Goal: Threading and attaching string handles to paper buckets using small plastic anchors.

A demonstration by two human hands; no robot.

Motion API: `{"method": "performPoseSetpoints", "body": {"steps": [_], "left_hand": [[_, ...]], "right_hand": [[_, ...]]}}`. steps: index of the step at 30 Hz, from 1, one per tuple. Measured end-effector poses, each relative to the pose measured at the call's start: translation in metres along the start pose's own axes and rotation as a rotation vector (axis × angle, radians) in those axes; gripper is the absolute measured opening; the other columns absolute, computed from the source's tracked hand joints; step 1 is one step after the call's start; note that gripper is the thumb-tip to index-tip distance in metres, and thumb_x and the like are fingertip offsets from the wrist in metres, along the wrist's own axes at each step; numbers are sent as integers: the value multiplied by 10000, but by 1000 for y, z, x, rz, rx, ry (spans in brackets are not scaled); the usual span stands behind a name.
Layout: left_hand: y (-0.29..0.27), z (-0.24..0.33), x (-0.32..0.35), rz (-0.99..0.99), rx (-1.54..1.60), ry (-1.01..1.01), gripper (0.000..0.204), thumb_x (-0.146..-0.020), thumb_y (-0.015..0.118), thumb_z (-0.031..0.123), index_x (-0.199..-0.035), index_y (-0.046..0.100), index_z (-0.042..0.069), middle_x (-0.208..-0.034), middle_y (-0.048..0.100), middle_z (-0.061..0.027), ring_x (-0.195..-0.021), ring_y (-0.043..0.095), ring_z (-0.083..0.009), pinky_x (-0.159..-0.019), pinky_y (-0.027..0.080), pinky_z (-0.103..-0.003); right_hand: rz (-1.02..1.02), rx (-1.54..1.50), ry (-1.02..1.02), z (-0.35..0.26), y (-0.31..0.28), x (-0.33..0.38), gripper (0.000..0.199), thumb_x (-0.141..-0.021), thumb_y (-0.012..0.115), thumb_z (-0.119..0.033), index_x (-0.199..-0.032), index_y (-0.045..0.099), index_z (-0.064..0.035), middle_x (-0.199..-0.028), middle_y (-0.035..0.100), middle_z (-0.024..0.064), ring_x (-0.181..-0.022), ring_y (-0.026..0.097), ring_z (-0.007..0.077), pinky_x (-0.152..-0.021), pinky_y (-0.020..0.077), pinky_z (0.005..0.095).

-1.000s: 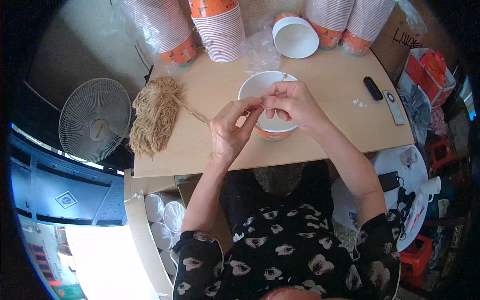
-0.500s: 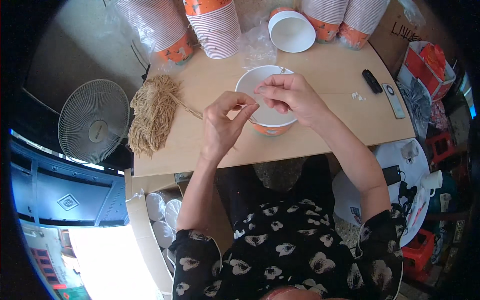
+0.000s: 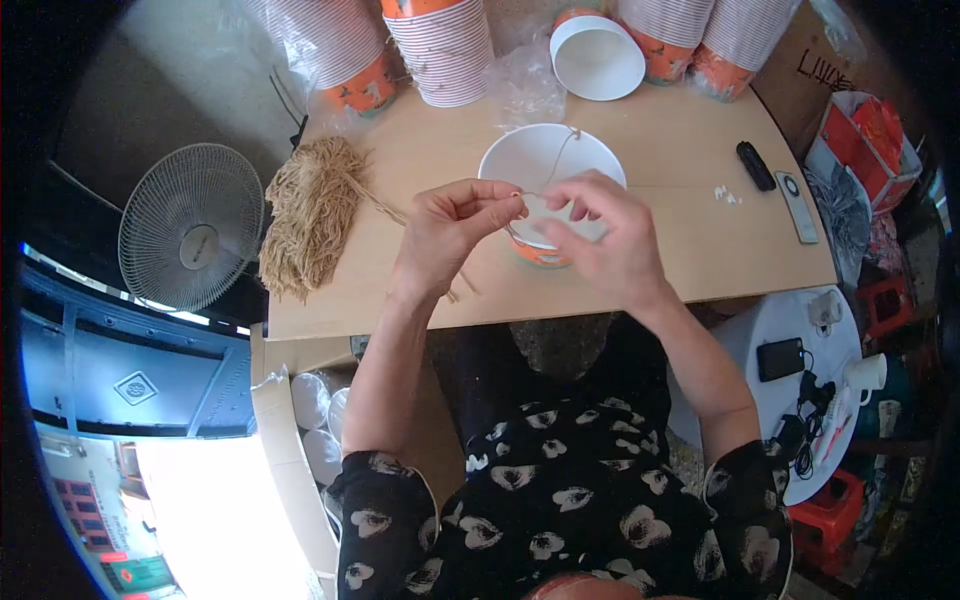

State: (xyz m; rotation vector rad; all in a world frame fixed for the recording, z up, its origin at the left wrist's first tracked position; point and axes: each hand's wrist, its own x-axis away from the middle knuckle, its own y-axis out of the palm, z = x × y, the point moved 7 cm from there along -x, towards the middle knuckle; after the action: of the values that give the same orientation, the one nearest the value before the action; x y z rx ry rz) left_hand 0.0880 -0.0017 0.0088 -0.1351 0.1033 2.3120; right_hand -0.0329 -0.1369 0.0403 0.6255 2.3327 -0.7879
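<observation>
Paper bowl [image 3: 548, 165]: smooth white inside, slight sheen, orange printed outer wall. String [image 3: 558, 160] across its rim: thin, pale, fibrous twine. Bundle of twine [image 3: 312, 212] at left: tan, rough, frayed, matt. Table [image 3: 680, 230]: light wood-look board, smooth, matt. Stacked cups [image 3: 445, 45] at far edge: ribbed paper, white and orange, partly in clear glossy plastic wrap [image 3: 525, 85]. Fan [image 3: 190, 228] at left: grey plastic grille. Remote [image 3: 797, 205] at right: grey plastic, matt. Sleeve [image 3: 390, 520]: soft black printed cloth.

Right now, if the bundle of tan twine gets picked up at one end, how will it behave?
The bundle of tan twine would probably droop: its strands lie limp and splayed on the table. It likely weighs little, being thin fibre. Loose strands trail toward the left hand, so some may snag or slip free.
</observation>
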Motion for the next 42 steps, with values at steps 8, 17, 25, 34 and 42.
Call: {"method": "performPoseSetpoints", "body": {"steps": [8, 17, 25, 34, 42], "left_hand": [[2, 2, 3, 0, -11, -2, 177, -897, 750, 133, -1035, 720, 26, -864, 736, -42, -816, 680, -78, -663, 476, -191], [5, -4, 6, -23, 139, -32, 176, -909, 733, 90, -1026, 693, -35, -908, 729, -84, -822, 695, -119, -760, 572, -243], [5, -4, 8, -17, 152, -65, 151, -911, 709, 47, -1024, 683, -50, -914, 726, -106, -850, 707, -148, -810, 586, -273], [7, 2, 7, -34, 7, -29, 154, -898, 701, 20, -1026, 676, -62, -932, 728, -106, -875, 709, -139, -816, 581, -258], [11, 0, 10, -30, 43, -55, 168, -888, 699, 12, -1028, 671, -78, -951, 726, -120, -889, 713, -151, -825, 584, -267]], "right_hand": [[105, 228, -273, -19, 10, 5, 186, -727, 802, -11, -870, 687, -45, -870, 697, 43, -763, 646, 227, -698, 477, 319], [24, 84, -120, -12, 14, 4, 112, -806, 719, 32, -885, 652, -13, -801, 649, 60, -728, 619, 186, -711, 465, 312], [-11, 41, -30, -7, 15, 3, 97, -833, 707, 25, -892, 633, 1, -795, 645, 58, -720, 610, 168, -724, 470, 303], [-92, -179, 130, 3, 18, 0, 42, -876, 670, 3, -915, 656, 12, -817, 660, 40, -775, 618, 114, -737, 495, 279], [-115, -215, 193, 7, 16, 1, 63, -892, 670, -35, -938, 679, 7, -848, 686, 30, -794, 617, 100, -768, 495, 271]]}}
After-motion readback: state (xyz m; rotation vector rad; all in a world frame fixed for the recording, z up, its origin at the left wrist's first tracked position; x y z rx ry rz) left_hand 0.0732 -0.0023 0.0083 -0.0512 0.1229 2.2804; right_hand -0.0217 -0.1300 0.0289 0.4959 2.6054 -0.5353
